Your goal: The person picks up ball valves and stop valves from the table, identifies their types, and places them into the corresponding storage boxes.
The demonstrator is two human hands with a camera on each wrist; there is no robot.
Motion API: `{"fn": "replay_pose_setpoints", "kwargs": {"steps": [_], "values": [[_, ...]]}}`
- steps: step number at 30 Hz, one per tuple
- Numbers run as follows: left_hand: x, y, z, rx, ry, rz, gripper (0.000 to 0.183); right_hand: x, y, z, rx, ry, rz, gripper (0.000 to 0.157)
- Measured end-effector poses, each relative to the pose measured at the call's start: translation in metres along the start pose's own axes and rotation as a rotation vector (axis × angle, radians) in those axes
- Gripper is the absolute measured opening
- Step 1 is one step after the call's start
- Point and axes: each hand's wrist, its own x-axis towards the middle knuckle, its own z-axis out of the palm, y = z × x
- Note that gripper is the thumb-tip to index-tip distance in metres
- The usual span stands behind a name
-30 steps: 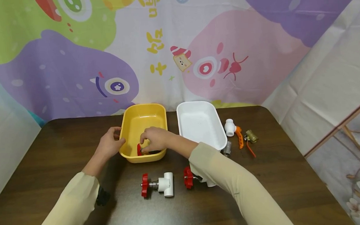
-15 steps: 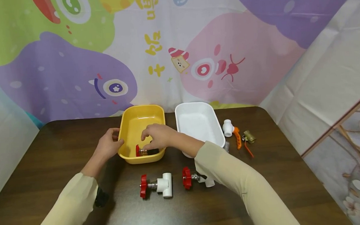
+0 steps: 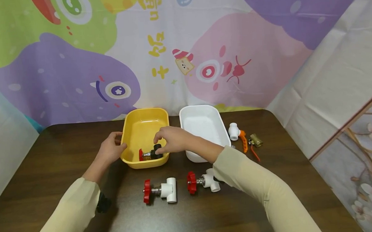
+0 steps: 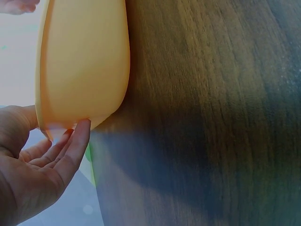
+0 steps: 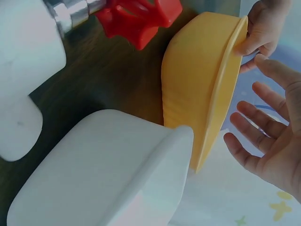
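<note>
My left hand (image 3: 109, 149) grips the left rim of a yellow tray (image 3: 146, 164). The left wrist view puts the thumb at the rim and the fingers against the outer wall. Inside the tray, near its front wall, lies a valve (image 3: 153, 154) with a red handwheel and a black body. Over the tray's right side, close to the black end, is my right hand (image 3: 175, 138). The right wrist view shows that hand with its fingers (image 5: 254, 134) spread and nothing between them.
A white tray (image 3: 201, 124) stands right of the yellow one. In front lie two white valves (image 3: 167, 190) with red handwheels. Farther right are a white valve (image 3: 233, 131) with an orange lever and a small brass-coloured valve (image 3: 256, 140) with a red lever. A patterned cloth (image 3: 160, 93) hangs behind the table.
My right hand has let go of the black valve and moved up and right, so more of the valve shows. The left hand keeps its place on the yellow tray.
</note>
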Motion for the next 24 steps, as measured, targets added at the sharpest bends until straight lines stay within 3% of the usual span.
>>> {"fn": "replay_pose_setpoints", "kwargs": {"steps": [6,14,24], "values": [[-0.001,-0.001,0.000,0.000,-0.003,-0.006,0.055,-0.008,0.002,-0.001,-0.011,0.022,0.023,0.041],[-0.002,0.000,0.001,-0.009,0.001,0.000,0.055,-0.023,0.004,-0.005,0.016,0.062,-0.026,0.039],[-0.002,0.002,0.000,-0.016,-0.001,0.003,0.055,-0.037,0.010,-0.006,0.075,0.049,-0.036,0.038]]}}
